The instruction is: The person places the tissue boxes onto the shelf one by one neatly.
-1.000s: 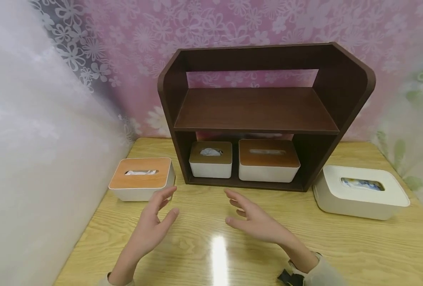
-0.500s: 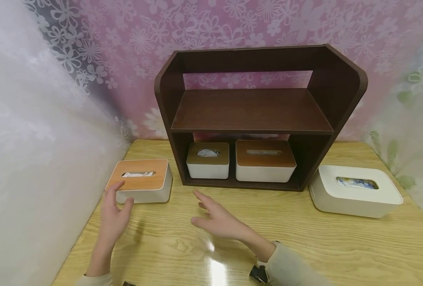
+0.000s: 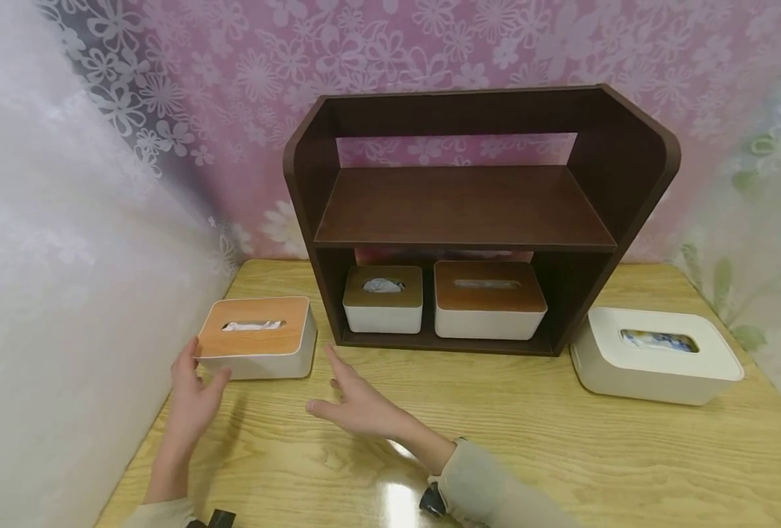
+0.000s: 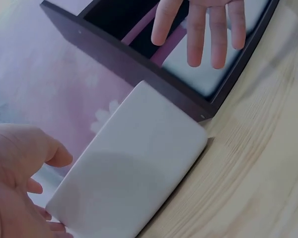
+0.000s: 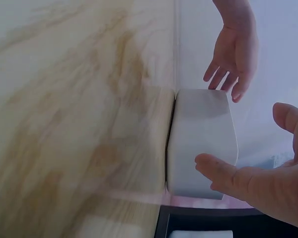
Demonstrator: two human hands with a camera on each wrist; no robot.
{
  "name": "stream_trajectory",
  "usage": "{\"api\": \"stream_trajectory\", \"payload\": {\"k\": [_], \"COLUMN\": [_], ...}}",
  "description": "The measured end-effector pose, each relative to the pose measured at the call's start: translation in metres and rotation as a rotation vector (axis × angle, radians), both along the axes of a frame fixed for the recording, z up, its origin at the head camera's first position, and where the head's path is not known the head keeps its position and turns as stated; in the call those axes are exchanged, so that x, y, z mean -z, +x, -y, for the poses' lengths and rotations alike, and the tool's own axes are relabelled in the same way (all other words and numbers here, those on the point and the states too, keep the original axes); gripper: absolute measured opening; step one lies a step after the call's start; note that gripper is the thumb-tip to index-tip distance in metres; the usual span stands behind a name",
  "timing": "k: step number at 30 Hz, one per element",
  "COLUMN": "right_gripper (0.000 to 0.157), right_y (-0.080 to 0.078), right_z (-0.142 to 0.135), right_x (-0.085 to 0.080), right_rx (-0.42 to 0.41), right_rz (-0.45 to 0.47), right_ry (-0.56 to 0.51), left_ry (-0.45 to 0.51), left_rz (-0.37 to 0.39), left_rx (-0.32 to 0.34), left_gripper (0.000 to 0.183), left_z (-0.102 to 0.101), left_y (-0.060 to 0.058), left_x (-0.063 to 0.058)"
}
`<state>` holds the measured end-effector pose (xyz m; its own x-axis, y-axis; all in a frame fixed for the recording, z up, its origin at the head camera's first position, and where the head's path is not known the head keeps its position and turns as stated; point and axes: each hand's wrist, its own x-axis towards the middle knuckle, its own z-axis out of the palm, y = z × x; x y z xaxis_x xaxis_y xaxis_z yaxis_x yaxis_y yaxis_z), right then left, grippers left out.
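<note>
A white tissue box with a light orange wood-look lid (image 3: 278, 341) stands on the table's left side, a bit of tissue showing in its slot. My left hand (image 3: 192, 396) is at its left front corner, fingers loosely spread along the left end; whether they touch it I cannot tell. In the left wrist view the box's white side (image 4: 134, 163) lies beside that hand's fingertips. My right hand (image 3: 364, 407) hovers to the right of the box, fingers extended and thumb apart, holding nothing. Both hands flank the box (image 5: 203, 134) in the right wrist view.
A dark brown two-tier shelf (image 3: 463, 205) stands at the back. Its lower tier holds a small tissue box (image 3: 383, 317) and a wider brown-lidded one (image 3: 489, 323). An all-white tissue box (image 3: 657, 374) sits right of it. A pale wall (image 3: 86, 293) borders the left.
Both hands have moved left, from in front of the shelf to either side of the orange-lidded tissue box. The view has shifted slightly; the boxes have stayed in place.
</note>
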<state>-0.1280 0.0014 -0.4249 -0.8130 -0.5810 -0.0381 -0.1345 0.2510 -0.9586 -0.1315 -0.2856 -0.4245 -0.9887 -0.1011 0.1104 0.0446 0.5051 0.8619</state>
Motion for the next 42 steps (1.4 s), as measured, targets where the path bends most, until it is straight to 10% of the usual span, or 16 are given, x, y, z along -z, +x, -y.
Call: {"api": "stream_trajectory", "payload": {"k": [11,21,32,42], "right_gripper": [0.101,0.108,0.111,0.11], "right_y": [0.0,-0.001,-0.019,-0.036], "right_z": [0.03,0.048,0.055,0.058], "right_x": [0.007,0.005,0.01,0.017], "right_rx": [-0.028,-0.078,0.106,0.098], "right_rz": [0.113,0.164,0.057,0.071], "right_ry": [-0.025,-0.048,-0.1,-0.086], "left_ry": [0.181,0.187,0.17,0.156], "left_rz": [0.177,0.179,0.21,0.203], "left_rx": [0.06,0.055,0.109,0.113], "left_gripper": [0.09,0.083,0.084,0.082], "left_z": [0.014,0.019,0.028,0.029], "left_y": [-0.005,-0.01,-0.017,-0.018], "left_x": [0.006,0.012,0.014,0.012]}}
